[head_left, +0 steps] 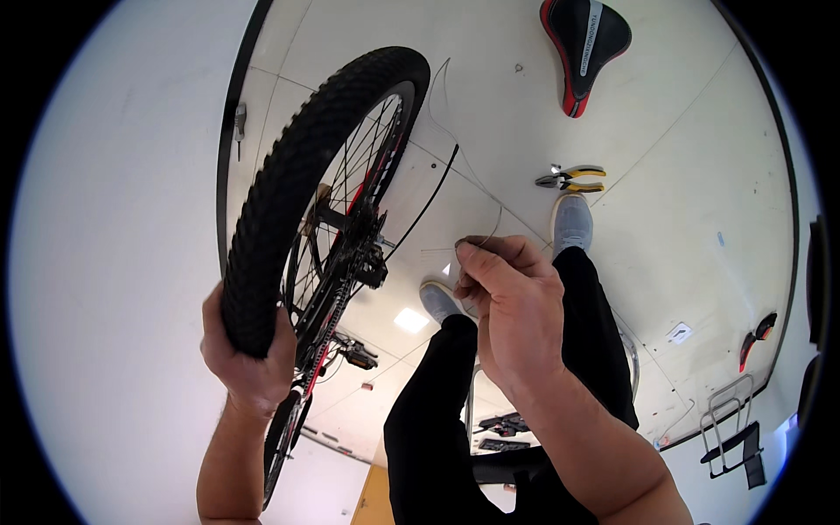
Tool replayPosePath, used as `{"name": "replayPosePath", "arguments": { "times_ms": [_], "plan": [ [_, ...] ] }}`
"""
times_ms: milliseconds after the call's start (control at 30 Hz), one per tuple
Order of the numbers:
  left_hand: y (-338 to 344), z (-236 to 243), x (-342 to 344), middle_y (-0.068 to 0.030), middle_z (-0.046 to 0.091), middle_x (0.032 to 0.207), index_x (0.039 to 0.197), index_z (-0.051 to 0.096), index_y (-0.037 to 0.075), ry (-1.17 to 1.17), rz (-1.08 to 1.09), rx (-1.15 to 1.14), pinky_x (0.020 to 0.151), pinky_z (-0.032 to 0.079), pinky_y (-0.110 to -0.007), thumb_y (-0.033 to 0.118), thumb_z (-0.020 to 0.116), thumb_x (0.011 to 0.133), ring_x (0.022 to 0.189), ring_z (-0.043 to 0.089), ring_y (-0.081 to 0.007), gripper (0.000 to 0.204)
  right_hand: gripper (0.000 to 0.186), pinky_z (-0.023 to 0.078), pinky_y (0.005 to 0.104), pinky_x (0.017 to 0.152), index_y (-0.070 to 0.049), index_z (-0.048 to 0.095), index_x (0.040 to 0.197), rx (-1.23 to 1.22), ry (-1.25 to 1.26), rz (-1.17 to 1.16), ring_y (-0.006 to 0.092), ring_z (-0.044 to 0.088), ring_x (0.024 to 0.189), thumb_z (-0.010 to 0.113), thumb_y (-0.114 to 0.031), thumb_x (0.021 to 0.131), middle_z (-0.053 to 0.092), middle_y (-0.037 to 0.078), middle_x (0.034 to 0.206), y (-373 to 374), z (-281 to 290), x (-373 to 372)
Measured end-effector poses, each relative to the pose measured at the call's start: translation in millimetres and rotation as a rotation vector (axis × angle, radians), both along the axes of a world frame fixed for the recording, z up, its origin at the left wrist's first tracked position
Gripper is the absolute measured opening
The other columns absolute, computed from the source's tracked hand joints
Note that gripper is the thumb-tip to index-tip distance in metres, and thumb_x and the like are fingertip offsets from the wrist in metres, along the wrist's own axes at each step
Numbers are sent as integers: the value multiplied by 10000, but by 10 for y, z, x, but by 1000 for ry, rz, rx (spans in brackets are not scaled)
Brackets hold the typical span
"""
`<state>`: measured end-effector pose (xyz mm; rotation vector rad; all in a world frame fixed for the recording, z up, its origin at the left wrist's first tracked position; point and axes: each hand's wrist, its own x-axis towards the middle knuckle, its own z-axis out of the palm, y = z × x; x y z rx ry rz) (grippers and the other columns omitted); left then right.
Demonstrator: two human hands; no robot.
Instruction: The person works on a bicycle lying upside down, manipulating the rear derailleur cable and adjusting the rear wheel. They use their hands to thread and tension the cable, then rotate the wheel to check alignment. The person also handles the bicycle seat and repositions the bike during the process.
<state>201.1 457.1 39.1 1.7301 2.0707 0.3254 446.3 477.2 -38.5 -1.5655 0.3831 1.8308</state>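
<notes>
My left hand (245,363) is wrapped round the knobby black tyre (262,232) of a bicycle wheel at the left. The wheel is fitted to a black and red bicycle that leans away toward the lower left. My right hand (521,306) is closed in a pinch on a thin wire cable (501,217), in front of my legs. This cable loops up and back to the open end of a black cable housing (430,203). The housing curves down to the rear derailleur (374,269) beside the wheel hub.
Yellow-and-black pliers (582,179) lie on the pale floor by my grey shoe (572,223). Beyond them rests a black and red saddle (584,52). A red and black tool (757,341) and a metal rack (731,424) are at the right. A white wall stands left.
</notes>
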Motion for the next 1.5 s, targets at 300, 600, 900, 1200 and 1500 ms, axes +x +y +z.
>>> {"name": "replayPosePath", "arguments": {
  "times_ms": [300, 600, 900, 1200, 1500],
  "plan": [
    [-29, 87, 32, -170, 734, 998, 1248, 590, -34, -134, 56, 19, 804, 565, -310, 74, 741, 801, 870, 721, -184, 484, 78, 501, 298, 706, -2, 647, 970, 171, -83, 149, 134, 600, 754, 688, -36, 912, 637, 48, 857, -492, 130, -300],
    [-388, 212, -134, -185, 721, 1158, 1402, 552, 7, 123, -210, 340, 867, 585, -333, 126, 822, 812, 983, 740, -246, 660, 122, 503, 292, 683, 18, 654, 973, 369, -174, 283, 135, 584, 726, 704, -39, 877, 628, 49, 854, -836, 237, -601],
    [-2200, 435, 609, -237, 477, 1475, 1485, 468, 33, -215, 186, 431, 1064, 455, -478, 159, 813, 797, 1285, 524, -447, 780, 101, 508, 294, 643, -36, 635, 958, 582, -134, 350, 143, 598, 708, 712, -42, 892, 631, 32, 804, -1002, 283, -608],
    [-3658, 476, 1482, -219, 559, 1351, 1427, 499, 17, -343, 320, 336, 983, 522, -426, 50, 716, 868, 1190, 594, -384, 600, 150, 505, 312, 684, -39, 612, 1045, 708, -132, 412, 142, 585, 749, 681, -29, 912, 659, 37, 903, -1222, 335, -306],
    [-3414, 599, 2099, -207, 631, 1238, 1330, 563, 0, -492, 229, 374, 948, 534, -413, 71, 709, 875, 1111, 633, -393, 483, 106, 514, 324, 692, -31, 622, 1047, 615, -15, 186, 154, 592, 750, 652, -55, 948, 639, 47, 877, -1059, 117, 290]
  ]
}}
